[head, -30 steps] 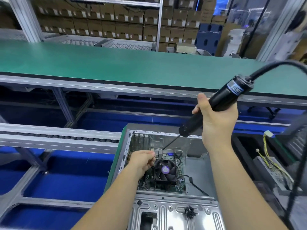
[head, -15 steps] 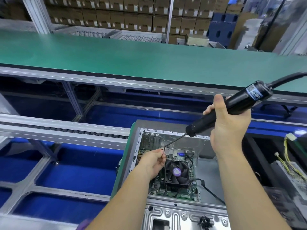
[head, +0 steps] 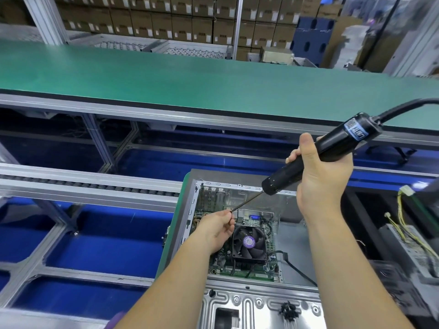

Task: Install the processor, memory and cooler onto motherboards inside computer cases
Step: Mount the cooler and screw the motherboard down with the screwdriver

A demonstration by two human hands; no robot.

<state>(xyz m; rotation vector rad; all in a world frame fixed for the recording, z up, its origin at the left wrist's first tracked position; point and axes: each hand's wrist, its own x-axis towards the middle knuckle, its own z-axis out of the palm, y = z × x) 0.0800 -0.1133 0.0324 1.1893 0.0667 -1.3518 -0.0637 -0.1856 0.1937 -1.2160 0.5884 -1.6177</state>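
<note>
Two hands up over the open computer case [head: 240, 186] now. My right hand [head: 320, 176] is wrapped around the black electric screwdriver [head: 318, 155], cable trailing off to the right, with its thin bit [head: 247, 201] slanting down to the left. My left hand [head: 218, 227] has its fingers pinched together right at the bit's tip; whatever sits there is too small for me to make out. Below, the motherboard [head: 240, 267] lies flat inside the case, the cooler [head: 249, 243] with its black fan mounted on it, just right of my left hand.
</note>
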